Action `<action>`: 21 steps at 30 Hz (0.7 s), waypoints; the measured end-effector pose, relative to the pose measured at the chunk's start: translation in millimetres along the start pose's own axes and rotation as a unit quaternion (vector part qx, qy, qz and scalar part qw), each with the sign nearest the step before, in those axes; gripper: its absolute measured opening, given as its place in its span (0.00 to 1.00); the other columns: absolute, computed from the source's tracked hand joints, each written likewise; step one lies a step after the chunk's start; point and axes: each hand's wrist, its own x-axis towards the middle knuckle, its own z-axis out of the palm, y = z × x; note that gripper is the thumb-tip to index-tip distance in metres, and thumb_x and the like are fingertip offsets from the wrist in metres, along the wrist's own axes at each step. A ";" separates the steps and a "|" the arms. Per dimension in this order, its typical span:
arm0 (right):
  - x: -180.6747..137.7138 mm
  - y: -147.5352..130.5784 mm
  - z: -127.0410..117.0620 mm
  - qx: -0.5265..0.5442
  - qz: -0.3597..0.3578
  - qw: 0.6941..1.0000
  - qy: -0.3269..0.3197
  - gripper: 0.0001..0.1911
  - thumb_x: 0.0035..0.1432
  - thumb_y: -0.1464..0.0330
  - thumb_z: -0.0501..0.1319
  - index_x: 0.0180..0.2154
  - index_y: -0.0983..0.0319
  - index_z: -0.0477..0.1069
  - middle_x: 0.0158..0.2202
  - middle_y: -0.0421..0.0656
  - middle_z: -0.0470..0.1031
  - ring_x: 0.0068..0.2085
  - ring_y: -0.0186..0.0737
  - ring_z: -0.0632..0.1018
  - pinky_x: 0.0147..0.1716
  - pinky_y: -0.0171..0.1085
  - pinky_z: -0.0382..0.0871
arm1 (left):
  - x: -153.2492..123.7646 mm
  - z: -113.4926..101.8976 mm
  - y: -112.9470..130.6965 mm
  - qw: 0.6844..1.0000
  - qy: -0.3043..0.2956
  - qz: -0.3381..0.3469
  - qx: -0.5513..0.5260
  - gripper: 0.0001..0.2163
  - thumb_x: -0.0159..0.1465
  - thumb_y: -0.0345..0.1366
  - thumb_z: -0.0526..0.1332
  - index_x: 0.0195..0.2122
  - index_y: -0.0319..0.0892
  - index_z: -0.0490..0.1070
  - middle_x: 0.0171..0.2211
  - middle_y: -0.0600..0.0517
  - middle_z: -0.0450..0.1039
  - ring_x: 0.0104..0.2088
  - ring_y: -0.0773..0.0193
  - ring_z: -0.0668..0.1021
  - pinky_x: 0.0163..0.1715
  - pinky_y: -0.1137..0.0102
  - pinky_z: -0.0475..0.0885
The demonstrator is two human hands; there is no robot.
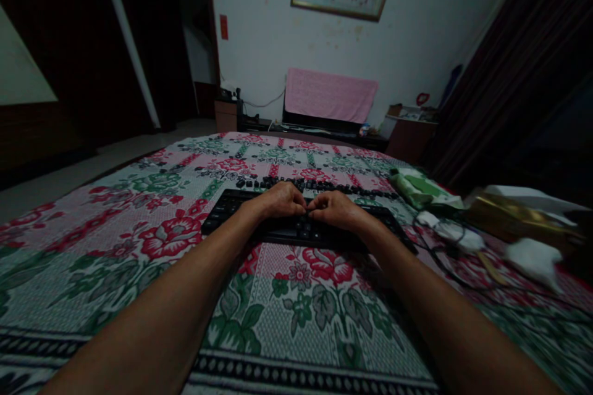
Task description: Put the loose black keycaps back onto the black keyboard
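A black keyboard (278, 236) lies across the patterned cloth in front of me, with keycaps on some parts and bare spots on others. My left hand (282, 199) is over its middle, thumb and fingers pinched together. Facing it, my right hand (334, 207) is closed in a similar pinch, the fingertips of both nearly meeting just above the keys. Whatever is between the fingers is too small and dark to make out. Behind the keyboard, loose black keycaps (345, 188) lie in an uneven row, partly hidden by my left hand.
A floral cloth (185, 296) covers the surface. To the right are a green tissue pack (419, 188), a black cable (438, 259), a gold box (509, 216) and crumpled white tissue (532, 259). A pink towel (331, 95) hangs by the far wall.
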 end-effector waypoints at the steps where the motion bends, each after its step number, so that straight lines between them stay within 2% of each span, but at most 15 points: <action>1: 0.5 0.1 -0.3 0.006 0.006 1.000 -0.006 0.09 0.41 0.68 0.58 0.28 0.64 0.72 0.23 0.37 0.72 0.22 0.28 0.68 0.20 0.26 0.58 | 0.0 0.3 0.1 1.000 -0.005 -0.001 -0.002 0.13 0.49 0.38 0.56 0.32 0.39 0.75 0.24 0.54 0.73 0.26 0.69 0.72 0.25 0.78 0.61; 7: 1.0 -0.6 -4.4 0.017 0.027 0.999 -0.020 0.10 0.39 0.67 0.60 0.29 0.64 0.72 0.23 0.37 0.72 0.22 0.27 0.67 0.22 0.26 0.60 | 1.7 2.0 0.9 1.000 -0.005 -0.006 0.001 0.13 0.49 0.39 0.55 0.32 0.40 0.74 0.25 0.55 0.73 0.26 0.70 0.72 0.25 0.78 0.60; 12: -2.2 -2.6 -8.1 0.015 0.006 0.999 -0.029 0.13 0.41 0.65 0.59 0.30 0.64 0.74 0.24 0.39 0.73 0.23 0.28 0.68 0.23 0.27 0.61 | 1.4 1.7 2.6 1.000 -0.011 -0.016 0.001 0.13 0.50 0.39 0.55 0.31 0.39 0.74 0.25 0.55 0.73 0.26 0.70 0.71 0.24 0.78 0.60; 21: -1.5 -3.6 -6.3 0.018 0.016 1.000 -0.018 0.11 0.41 0.67 0.59 0.29 0.65 0.73 0.24 0.38 0.73 0.23 0.28 0.68 0.22 0.26 0.60 | 3.7 3.1 3.7 0.999 -0.014 -0.027 -0.013 0.14 0.49 0.39 0.56 0.34 0.40 0.74 0.26 0.55 0.73 0.28 0.69 0.71 0.25 0.78 0.60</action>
